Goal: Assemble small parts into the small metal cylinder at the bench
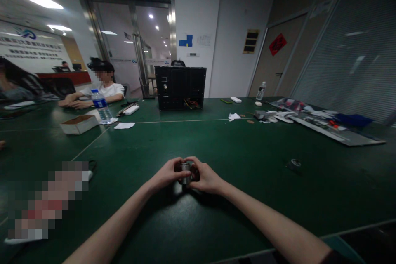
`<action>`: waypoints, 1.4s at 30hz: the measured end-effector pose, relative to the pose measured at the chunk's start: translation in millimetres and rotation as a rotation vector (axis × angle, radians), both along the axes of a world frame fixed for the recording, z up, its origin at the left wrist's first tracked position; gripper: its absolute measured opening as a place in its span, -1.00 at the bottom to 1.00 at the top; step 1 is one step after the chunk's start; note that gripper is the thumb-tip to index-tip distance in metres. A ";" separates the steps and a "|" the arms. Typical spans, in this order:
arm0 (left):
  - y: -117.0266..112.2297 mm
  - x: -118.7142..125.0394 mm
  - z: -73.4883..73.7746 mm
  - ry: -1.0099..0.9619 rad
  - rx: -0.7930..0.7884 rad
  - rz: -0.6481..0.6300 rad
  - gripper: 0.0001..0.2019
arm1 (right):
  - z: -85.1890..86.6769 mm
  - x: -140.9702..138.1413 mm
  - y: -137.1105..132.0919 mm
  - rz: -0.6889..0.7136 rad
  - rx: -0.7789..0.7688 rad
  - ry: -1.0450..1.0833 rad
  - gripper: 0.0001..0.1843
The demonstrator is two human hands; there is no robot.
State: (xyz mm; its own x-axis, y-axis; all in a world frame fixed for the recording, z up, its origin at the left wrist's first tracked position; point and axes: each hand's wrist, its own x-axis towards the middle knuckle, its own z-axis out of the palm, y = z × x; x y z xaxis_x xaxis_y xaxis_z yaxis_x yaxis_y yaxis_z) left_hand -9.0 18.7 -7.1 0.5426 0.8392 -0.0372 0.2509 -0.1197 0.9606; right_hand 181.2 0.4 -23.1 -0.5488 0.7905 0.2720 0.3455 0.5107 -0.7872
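Note:
Both of my hands meet around a small silver metal cylinder [185, 168] just above the green table, near the middle of the view. My left hand [169, 172] grips it from the left, fingers curled round its side. From the right, my right hand [204, 176] wraps it too, with the thumb lying across its front. The cylinder looks upright. Its back and much of its sides are hidden by my fingers, so its exact kind does not show. Off to the right on the table lies a small dark round part with a metal ring [295, 164].
A black computer case [181, 88] stands across the green table [148, 140]. At left are an open box [78, 125], a water bottle [101, 107] and a seated person [107, 84]. Another bottle [260, 90] and a cluttered board [349, 138] are at right.

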 end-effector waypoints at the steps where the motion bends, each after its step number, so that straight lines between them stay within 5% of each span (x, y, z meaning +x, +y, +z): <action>1: 0.3 -0.2 -0.3 0.002 0.017 0.003 -0.62 | -0.1 0.1 0.3 0.004 -0.001 -0.001 -0.25; 9: 0.8 -0.5 2.2 0.053 0.144 0.093 -0.66 | 2.3 1.4 -0.9 0.020 0.016 -0.001 -0.23; 18: -7.8 5.4 1.9 0.084 0.210 0.039 -0.69 | 8.8 -0.1 -1.6 -0.049 0.035 0.072 -0.79; 33: -13.4 9.9 4.5 0.113 0.232 0.007 -0.64 | 23.6 6.1 -1.2 -0.152 0.149 0.152 -0.87; 42: -6.6 2.8 3.2 0.169 0.245 0.030 -0.65 | 22.8 17.5 9.6 -0.145 0.174 -0.115 -0.86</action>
State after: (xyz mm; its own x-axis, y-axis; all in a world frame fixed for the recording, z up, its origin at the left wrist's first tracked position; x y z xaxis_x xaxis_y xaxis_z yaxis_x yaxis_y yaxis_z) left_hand -6.2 12.0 -3.9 0.5204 0.8502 0.0804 0.4119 -0.3323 0.8485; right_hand 198.6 10.0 -0.4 -0.4683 0.8101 0.3528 0.5074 0.5734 -0.6432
